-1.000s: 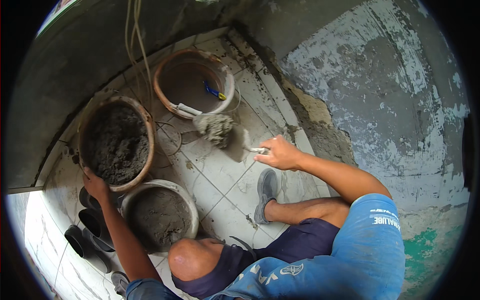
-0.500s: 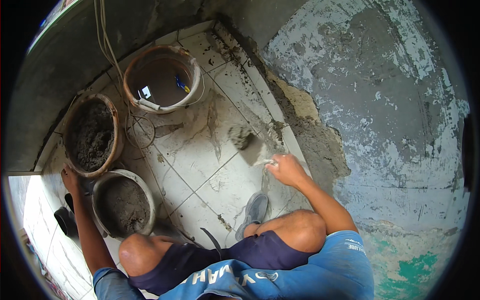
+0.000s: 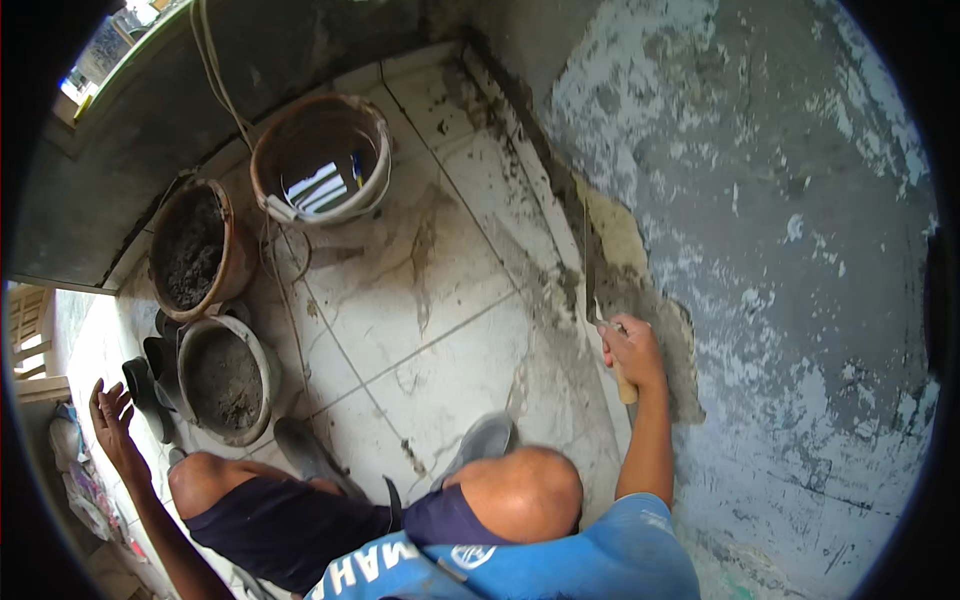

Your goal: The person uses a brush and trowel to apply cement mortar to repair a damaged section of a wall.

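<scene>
My right hand grips a trowel by its wooden handle, low against the right wall. The trowel's blade stands edge-on to me, pressed at or close to the rough wet mortar strip along the wall's foot. Whether any mortar sits behind the blade is hidden. Out to the left, my left hand is raised with its fingers apart, holding nothing. Nearest to it are dark sandals and a round tub of grey mortar.
A bucket of dark mortar mix stands behind the tub. Farther back is a bucket of water with a blue-handled tool in it. Cables hang down the back wall. Mortar crumbs dot the white floor tiles.
My right hand has carried the trowel from the floor, where a mortar lump lay at its blade, rightward to the wall. My left hand has left the bucket's side and moved left.
</scene>
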The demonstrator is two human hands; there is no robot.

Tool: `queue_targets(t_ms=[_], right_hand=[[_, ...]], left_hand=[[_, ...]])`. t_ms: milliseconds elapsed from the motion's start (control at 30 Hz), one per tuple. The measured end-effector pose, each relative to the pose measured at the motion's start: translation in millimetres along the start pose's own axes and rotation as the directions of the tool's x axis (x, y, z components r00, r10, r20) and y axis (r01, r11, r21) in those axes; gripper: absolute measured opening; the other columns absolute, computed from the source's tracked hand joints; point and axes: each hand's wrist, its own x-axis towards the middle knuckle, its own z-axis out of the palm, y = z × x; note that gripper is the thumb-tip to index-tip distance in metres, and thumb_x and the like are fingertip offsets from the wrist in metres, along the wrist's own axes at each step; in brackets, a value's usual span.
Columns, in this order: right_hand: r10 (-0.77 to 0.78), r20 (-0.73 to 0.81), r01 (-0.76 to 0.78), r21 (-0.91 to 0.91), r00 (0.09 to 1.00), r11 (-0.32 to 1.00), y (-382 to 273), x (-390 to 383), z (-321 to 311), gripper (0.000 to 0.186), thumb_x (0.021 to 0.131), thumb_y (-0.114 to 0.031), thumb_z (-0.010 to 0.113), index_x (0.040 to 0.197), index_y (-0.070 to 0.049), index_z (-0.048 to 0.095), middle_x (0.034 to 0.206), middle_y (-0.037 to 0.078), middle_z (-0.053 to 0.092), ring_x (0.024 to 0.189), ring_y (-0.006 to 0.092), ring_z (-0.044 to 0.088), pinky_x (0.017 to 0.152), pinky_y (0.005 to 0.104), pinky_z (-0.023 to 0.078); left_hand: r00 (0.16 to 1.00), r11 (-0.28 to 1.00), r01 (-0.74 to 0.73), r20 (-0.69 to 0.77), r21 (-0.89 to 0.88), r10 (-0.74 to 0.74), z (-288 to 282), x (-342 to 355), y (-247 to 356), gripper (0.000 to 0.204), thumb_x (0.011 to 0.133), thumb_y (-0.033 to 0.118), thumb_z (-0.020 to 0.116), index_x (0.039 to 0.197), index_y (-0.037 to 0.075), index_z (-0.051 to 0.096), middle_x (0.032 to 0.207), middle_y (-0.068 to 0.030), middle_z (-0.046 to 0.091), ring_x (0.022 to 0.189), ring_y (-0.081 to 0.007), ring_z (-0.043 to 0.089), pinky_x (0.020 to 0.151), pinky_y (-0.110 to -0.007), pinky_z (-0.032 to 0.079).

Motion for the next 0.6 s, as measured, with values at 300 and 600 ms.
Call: queue_targets(t_ms=[300,600], right_hand=[[0.029,0.069,-0.019,-0.138,0.997,0.990,73,94,72,0.031,0.088,-0.030,0.066,0.091,0.001,0.064,0.078,0.023,0.065,0.072,0.0398,0.065,0.063,0.0425,0.050],[0.001,-0.060,-0.010,-0.151,0.998,0.988,63,171,86,0.035,0.087,-0.029,0.062,0.100,0.004,0.065,0.086,0.023,0.068,0.078,0.0382,0.068,0.070,0.0442,0.054]], left_hand=[[0.913,0.950,-0.312,0.287,0.031,0.290,95,-54,139,0.051,0.103,0.035,0.048,0.142,0.002,0.042,0.118,-0.0133,0.062,0.106,-0.0191,0.060,0.093,-0.033,0.045],[0.916,0.969,-0.245,0.334,0.023,0.223,111,-66,136,0.048,0.102,0.034,0.050,0.139,0.004,0.045,0.113,-0.0133,0.064,0.100,-0.0186,0.062,0.088,-0.031,0.049]])
